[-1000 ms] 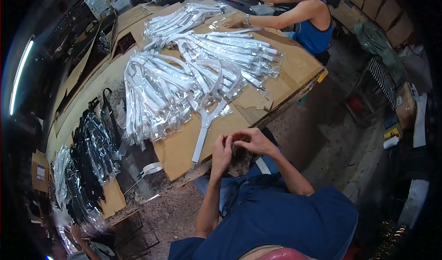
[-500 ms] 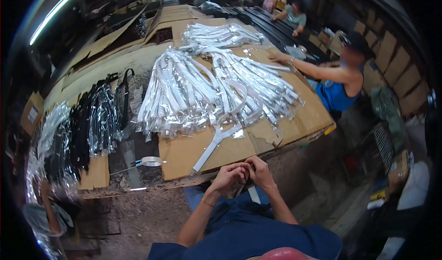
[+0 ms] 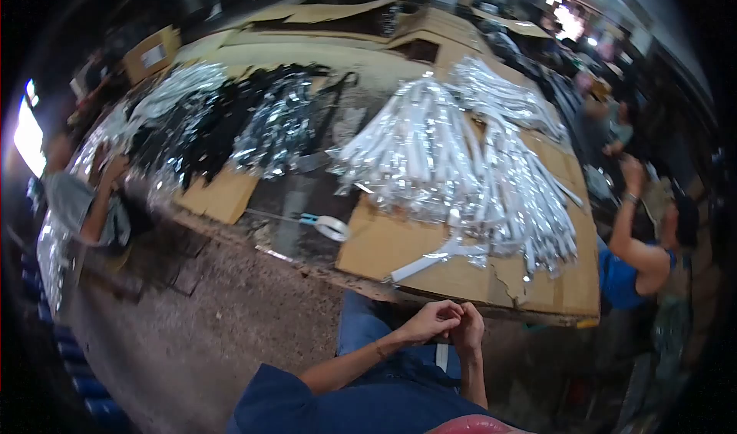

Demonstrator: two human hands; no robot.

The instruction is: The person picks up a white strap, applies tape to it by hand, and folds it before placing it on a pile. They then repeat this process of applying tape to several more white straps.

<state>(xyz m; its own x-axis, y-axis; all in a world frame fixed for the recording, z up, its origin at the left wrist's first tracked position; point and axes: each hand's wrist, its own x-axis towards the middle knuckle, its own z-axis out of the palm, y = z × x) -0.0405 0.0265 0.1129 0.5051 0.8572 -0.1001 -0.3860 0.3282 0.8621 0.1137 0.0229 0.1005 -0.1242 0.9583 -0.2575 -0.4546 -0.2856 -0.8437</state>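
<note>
My left hand (image 3: 431, 320) and my right hand (image 3: 469, 331) meet just off the table's front edge, above my lap. Both have their fingers closed in a pinch, fingertips together; whatever is between them is hidden. Below the hands a short white strip (image 3: 442, 356) shows against my jeans. On the cardboard sheet (image 3: 461, 280) beyond them lies a single white strap (image 3: 421, 265) in clear plastic. Behind it spread heaps of white straps in shiny clear bags: one on the left (image 3: 414, 150), one on the right (image 3: 530, 203), another at the back (image 3: 503, 92).
Bagged black straps (image 3: 272, 130) lie in rows on the table's left part. A tape roll (image 3: 332, 228) sits near the front edge, beside a thin stick with a blue part. One person (image 3: 84, 200) works at the far left; another in a blue top (image 3: 626, 269) is at the right.
The view has swung left, so the table appears farther right and the left person shows more. The person in blue has lifted a hand from the straps. My hands stay pinched together.
</note>
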